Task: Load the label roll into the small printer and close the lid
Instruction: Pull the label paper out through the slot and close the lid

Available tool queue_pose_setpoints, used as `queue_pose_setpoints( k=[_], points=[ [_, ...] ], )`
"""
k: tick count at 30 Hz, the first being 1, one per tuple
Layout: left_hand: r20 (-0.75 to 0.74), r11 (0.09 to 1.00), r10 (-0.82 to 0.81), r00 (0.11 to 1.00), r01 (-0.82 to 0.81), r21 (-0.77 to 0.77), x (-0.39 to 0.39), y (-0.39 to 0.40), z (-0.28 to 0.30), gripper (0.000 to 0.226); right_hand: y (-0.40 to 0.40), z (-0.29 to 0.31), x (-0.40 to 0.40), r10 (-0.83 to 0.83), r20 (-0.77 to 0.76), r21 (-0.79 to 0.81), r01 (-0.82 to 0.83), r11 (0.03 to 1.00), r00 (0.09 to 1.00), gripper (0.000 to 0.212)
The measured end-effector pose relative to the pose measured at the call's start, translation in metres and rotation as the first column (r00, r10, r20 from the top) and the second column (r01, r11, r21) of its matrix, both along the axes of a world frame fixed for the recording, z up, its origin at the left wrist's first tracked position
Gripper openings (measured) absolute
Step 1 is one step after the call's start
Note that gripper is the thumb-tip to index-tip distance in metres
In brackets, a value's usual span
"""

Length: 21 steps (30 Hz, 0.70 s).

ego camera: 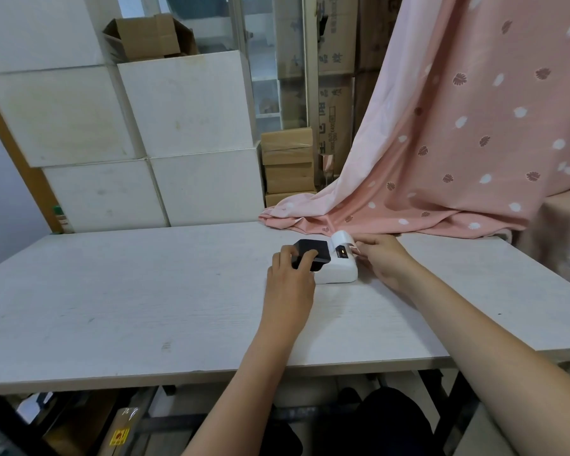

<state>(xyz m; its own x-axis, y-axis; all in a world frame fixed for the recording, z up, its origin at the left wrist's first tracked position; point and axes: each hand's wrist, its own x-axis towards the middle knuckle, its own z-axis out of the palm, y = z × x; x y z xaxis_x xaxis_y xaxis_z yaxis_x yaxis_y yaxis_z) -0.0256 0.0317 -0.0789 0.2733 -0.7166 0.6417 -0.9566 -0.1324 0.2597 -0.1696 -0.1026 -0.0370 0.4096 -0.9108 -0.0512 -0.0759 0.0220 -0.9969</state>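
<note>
A small white printer [338, 274] lies on the white table [145, 291], a little right of centre. Its black lid [313, 250] stands raised on the left side, and my left hand [290, 278] grips that lid with the fingers over its near edge. A white label roll [341, 237] sits at the printer's far end, next to a small lit indicator. My right hand [384, 258] is at the printer's right side, pinching a strip of label paper [356, 249] that comes off the roll.
A pink patterned cloth [441, 143] hangs at the right and spills onto the table's far edge just behind the printer. White boxes [178, 126] and brown cartons [288, 166] are stacked behind the table. My legs show under the near edge.
</note>
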Motion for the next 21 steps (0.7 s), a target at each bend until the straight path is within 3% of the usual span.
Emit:
queue_pose_setpoints(
  k=[3, 8, 11, 16, 19, 21],
  points=[
    [-0.057, 1.0, 0.019, 0.998, -0.021, -0.023, 0.004, -0.001, 0.0, 0.046, -0.005, -0.001, 0.002, -0.046, 0.179, 0.172, 0.014, 0.985, 0.983, 0.023],
    [-0.283, 0.999, 0.011, 0.959, -0.02, -0.031, 0.008, 0.002, 0.002, 0.042, -0.001, -0.002, -0.007, 0.059, 0.119, 0.114, -0.072, 0.991, 0.991, 0.022],
    [-0.494, 0.998, -0.021, 0.869, -0.009, -0.059, 0.01, 0.001, 0.006, 0.034, 0.006, -0.005, -0.008, 0.114, 0.053, 0.064, -0.118, 0.991, 0.992, 0.021],
    [-0.696, 0.99, -0.13, 0.706, 0.05, -0.134, 0.024, -0.001, 0.007, 0.035, 0.023, -0.008, -0.005, 0.216, -0.015, 0.001, -0.216, 0.976, 0.976, 0.026],
    [-0.818, 0.983, -0.183, 0.545, 0.107, -0.148, 0.029, 0.002, 0.011, 0.04, 0.024, -0.011, -0.001, 0.158, -0.049, -0.066, -0.161, 0.985, 0.986, 0.018],
    [-0.828, 0.985, -0.169, 0.535, 0.127, -0.118, 0.026, 0.002, 0.013, 0.046, 0.022, -0.015, 0.003, 0.098, -0.094, -0.101, -0.108, 0.989, 0.991, 0.023]
  ],
)
